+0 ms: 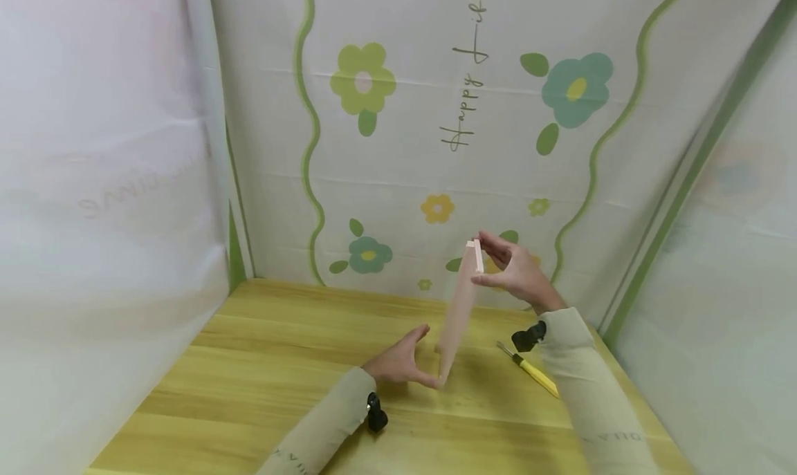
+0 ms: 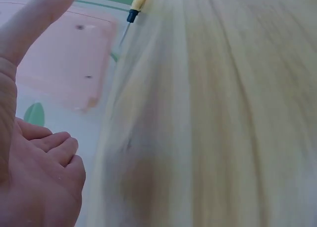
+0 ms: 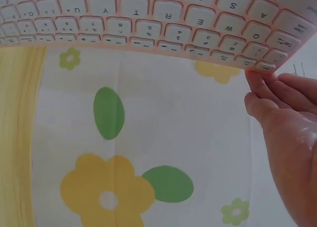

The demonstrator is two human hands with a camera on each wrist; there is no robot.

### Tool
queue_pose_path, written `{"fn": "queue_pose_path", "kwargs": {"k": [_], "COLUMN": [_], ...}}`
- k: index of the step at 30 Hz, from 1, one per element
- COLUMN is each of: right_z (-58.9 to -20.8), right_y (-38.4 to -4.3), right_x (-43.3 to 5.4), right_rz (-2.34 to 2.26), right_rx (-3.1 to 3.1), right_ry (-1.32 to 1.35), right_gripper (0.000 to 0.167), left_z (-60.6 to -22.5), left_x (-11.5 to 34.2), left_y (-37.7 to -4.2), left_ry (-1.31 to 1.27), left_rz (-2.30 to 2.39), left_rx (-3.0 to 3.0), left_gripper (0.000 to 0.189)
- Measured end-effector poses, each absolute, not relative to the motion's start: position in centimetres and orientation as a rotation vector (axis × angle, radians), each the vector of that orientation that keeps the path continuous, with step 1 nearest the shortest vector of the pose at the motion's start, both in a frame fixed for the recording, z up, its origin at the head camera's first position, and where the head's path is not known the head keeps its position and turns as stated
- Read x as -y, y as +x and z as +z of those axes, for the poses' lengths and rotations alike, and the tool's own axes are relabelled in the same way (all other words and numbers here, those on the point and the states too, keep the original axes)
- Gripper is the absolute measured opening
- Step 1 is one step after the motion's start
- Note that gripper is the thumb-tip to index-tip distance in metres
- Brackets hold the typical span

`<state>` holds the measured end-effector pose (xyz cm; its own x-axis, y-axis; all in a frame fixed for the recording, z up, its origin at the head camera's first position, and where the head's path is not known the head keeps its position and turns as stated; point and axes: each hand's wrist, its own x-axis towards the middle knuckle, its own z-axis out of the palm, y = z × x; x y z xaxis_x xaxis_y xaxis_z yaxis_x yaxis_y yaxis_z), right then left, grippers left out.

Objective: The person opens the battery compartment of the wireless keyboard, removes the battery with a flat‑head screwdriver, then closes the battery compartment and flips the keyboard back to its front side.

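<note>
A pink keyboard (image 1: 459, 309) with white keys is tilted steeply on its side above the table, seen nearly edge-on in the head view. My right hand (image 1: 519, 273) pinches its upper end between thumb and fingers. In the right wrist view, rows of keys (image 3: 153, 20) face the camera, and the fingers hold the corner. Near the lower end is my left hand (image 1: 398, 361), thumb and fingers spread; the left wrist view shows it apart from the keyboard's plain pink underside (image 2: 64, 58). Two small dark spots show on that underside, which looks blurred.
A screwdriver (image 1: 537, 376) with a yellow handle lies on the wooden table (image 1: 274, 350), beside the right forearm. White cloth walls (image 1: 398, 164) with printed flowers enclose the table at the back and both sides.
</note>
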<state>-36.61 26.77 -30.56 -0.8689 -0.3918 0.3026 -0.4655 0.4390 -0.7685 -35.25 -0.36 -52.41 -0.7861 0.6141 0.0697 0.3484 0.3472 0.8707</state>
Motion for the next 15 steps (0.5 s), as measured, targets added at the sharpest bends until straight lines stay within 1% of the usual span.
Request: {"fn": "queue_pose_path", "kwargs": {"k": [7,15], "right_z": [-29.5,-29.5], "right_y": [-36.1,-36.1], "right_x": [-25.4,-25.4], "right_rz": [1.545,1.584], "right_rx": [2.498,2.455], "right_ry": [0.834,0.842], "right_gripper": [0.097,0.096], "left_z": [-52.8,-53.1], "left_x": [-0.4,-0.7], "left_y": [-35.5,-35.8], "left_ry": [0.853,0.954], "left_rz": [1.439,1.57], "left_rx": [-2.291,-2.202], "left_gripper": [0.129,0.11]}}
